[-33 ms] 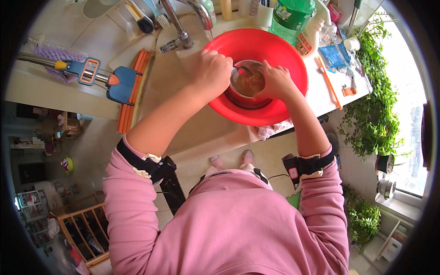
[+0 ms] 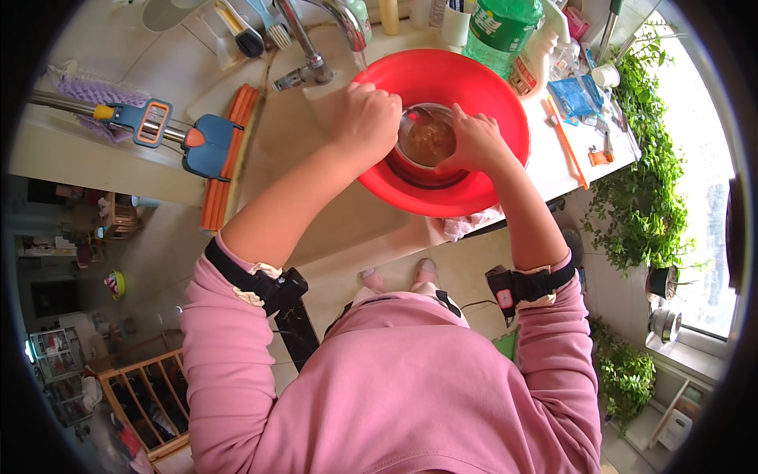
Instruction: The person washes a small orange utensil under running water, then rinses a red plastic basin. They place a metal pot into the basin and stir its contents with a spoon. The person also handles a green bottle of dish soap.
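A round bowl (image 2: 433,148) of cloudy brownish liquid sits inside a large red basin (image 2: 493,83). My left hand (image 2: 371,118) is closed in a fist at the bowl's left side, around the hidden handle of what looks like a metal spoon. The spoon's shiny head (image 2: 420,116) dips into the liquid near the far-left rim. On the bowl's right side, my right hand (image 2: 475,141) grips the rim, with the thumb at the near edge and the fingers at the far edge. A thin stream runs from the metal faucet (image 2: 353,31) beside my left hand.
A sink (image 2: 316,213) lies left of the basin, with an orange-edged squeeze mop (image 2: 217,150) across its left side. Behind the basin stand a green bottle (image 2: 505,31) and a white spray bottle (image 2: 537,59). An orange-handled brush (image 2: 567,146) lies on the right counter.
The spoon's head has shifted slightly toward the far rim, and the liquid's surface looks different. My left forearm has moved a little to the right; my right hand stays on the bowl.
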`<state>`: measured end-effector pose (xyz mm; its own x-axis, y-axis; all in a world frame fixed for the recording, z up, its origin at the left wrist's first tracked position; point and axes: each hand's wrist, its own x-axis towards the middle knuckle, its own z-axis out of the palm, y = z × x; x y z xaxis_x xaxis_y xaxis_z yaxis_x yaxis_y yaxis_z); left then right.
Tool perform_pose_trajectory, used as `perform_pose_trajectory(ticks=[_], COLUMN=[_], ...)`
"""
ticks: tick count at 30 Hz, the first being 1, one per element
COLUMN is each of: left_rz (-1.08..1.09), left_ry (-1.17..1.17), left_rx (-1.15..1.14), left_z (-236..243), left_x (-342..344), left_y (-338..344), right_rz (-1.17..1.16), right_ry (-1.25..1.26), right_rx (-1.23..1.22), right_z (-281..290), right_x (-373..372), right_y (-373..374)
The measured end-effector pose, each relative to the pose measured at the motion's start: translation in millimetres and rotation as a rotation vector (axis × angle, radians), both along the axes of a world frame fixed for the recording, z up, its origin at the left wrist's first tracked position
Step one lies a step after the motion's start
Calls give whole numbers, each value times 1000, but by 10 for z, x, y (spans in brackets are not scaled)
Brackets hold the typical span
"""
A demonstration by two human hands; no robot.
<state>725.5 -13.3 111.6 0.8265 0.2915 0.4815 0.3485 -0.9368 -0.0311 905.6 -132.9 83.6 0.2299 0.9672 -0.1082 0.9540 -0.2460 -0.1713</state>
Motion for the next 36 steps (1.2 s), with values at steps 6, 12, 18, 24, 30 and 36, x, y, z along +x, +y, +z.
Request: perform_pose_trajectory(ticks=[6,12,18,24,30,36], left_rz=[79,-95,-253,-143,-4,85], left_ry=[52,-31,-148,-134,-109,-31], left_rx=[-89,-197,-97,-35,-50,-361], left_z=[-197,-273,-131,-239,-279,-236], left_x=[262,129,-203,-88,-10,-82], left_y=[16,90,185,89,37,-45], right_rz=[0,0,-18,7,-1,-4], right_ry=[0,-3,86,1,34,27], right_rx=[23,11,11,13,9,4], right_z=[-56,-45,-30,-27,-39,-26], right_x=[18,22,23,11,24,18], right_y=[9,7,-2,3,8,7])
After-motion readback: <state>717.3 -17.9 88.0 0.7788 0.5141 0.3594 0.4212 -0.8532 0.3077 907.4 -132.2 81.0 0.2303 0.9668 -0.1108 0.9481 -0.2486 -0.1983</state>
